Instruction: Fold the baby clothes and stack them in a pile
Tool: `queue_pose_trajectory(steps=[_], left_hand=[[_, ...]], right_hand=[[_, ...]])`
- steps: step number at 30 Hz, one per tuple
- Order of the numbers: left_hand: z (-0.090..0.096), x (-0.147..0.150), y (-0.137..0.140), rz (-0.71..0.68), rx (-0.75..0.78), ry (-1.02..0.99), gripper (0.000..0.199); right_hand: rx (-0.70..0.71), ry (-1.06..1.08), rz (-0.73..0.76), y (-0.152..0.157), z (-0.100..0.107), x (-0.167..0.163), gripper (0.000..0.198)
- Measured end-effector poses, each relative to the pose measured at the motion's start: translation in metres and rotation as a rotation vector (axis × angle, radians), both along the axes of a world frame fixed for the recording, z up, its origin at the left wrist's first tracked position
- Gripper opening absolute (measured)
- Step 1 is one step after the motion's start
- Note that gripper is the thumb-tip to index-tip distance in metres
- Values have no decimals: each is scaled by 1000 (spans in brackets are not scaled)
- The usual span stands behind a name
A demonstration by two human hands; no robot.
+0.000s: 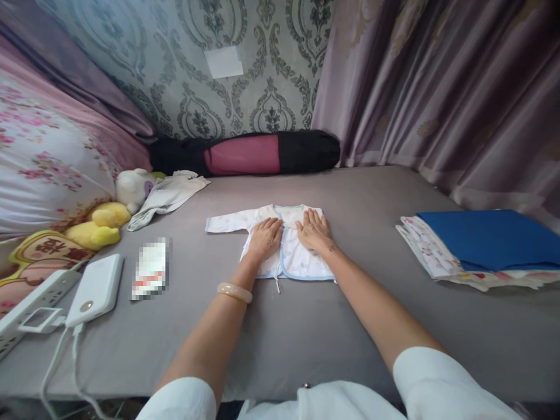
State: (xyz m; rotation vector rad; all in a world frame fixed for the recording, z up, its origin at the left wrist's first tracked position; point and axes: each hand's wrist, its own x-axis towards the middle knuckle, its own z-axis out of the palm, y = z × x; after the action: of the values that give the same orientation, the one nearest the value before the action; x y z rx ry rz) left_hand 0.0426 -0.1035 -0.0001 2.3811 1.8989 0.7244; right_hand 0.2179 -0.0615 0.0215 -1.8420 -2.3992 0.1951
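A small white baby shirt (301,259) with pale blue edging and a faint print lies spread on the grey bed surface. Its left sleeve, as I see it, stretches out to the side; no sleeve sticks out on the right. A thin white tie hangs from its lower hem. My left hand (266,238) rests flat on the shirt's left front, fingers extended. On the upper right front lies my right hand (314,231), palm down, with its fingers a little apart. Both palms touch the cloth, hiding parts of it.
Folded fabrics topped by a blue cloth (490,236) lie at right. On the left are a white power bank (96,289), a power strip (41,303), a blurred-out packet (151,268), plush toys (102,221) and a crumpled pale cloth (170,195). A black-and-pink long bag (245,154) lies along the wall.
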Motion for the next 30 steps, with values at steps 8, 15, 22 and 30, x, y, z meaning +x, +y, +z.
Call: queue_pose_trajectory(steps=[8, 15, 22, 30], left_hand=[[3, 2, -3, 20, -11, -19, 38], [-1, 2, -1, 20, 19, -14, 36], [-4, 0, 2, 45, 47, -45, 31], [0, 4, -1, 132, 31, -44, 22]], right_hand=[[11, -25, -166, 7, 3, 25, 63], [47, 17, -42, 14, 9, -5, 64], [-13, 44, -148, 19, -1, -28, 70], [16, 34, -154, 22, -6, -26, 68]])
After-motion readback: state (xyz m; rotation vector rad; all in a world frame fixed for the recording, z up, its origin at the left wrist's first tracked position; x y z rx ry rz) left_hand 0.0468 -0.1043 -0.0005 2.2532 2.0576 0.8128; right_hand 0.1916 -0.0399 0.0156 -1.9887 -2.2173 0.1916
